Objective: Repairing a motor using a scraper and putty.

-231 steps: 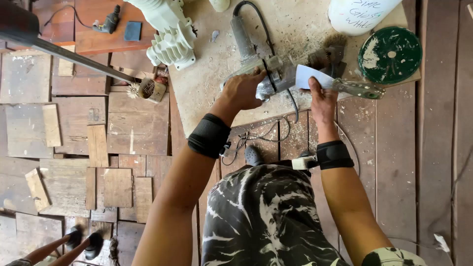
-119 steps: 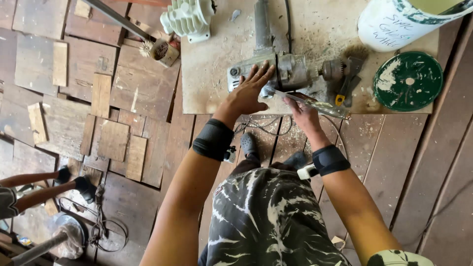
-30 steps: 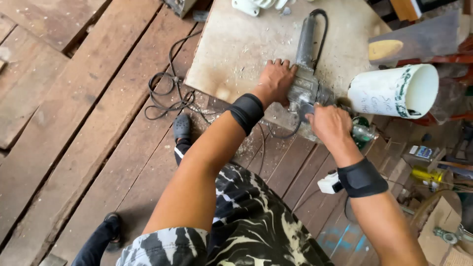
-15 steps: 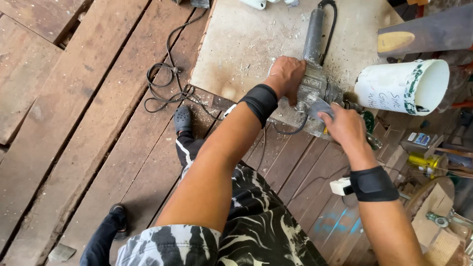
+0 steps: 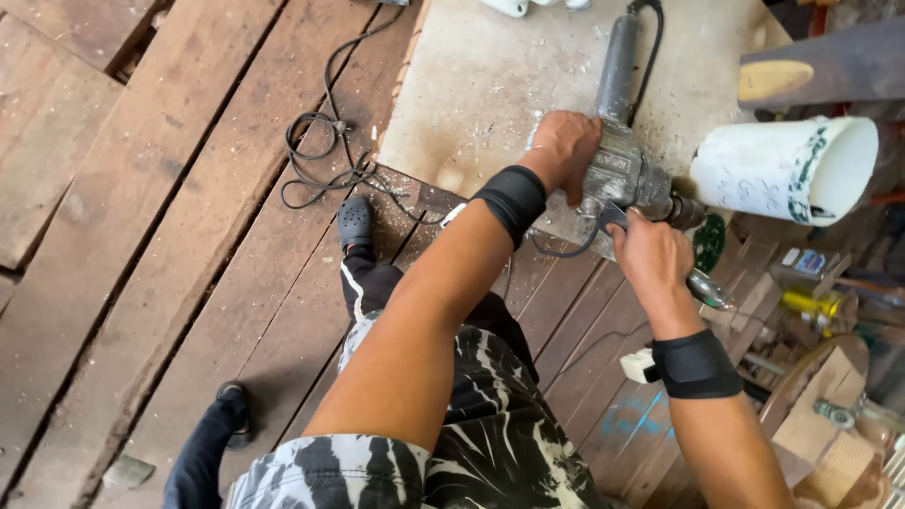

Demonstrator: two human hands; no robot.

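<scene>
A grey angle grinder (image 5: 630, 168) lies on a pale dusty board (image 5: 500, 85), its handle and black cord pointing away from me. My left hand (image 5: 564, 149) presses down on the grinder's body, fingers curled over it. My right hand (image 5: 649, 254) is closed around a metal wrench (image 5: 709, 287) set at the grinder's head, close to a green disc (image 5: 709, 241) that is partly hidden by my hand. Both wrists wear black bands.
A white bucket (image 5: 787, 170) lies on its side right of the grinder. A tangled black cable (image 5: 325, 151) sits on the plank floor at left. Tools and boxes (image 5: 820, 302) crowd the lower right. My legs and black shoes (image 5: 355, 221) are below me.
The camera view has shifted and turned from directly over the board to its left side. My left hand stays on the grinder; my right hand has closed lower on the wrench at the head.
</scene>
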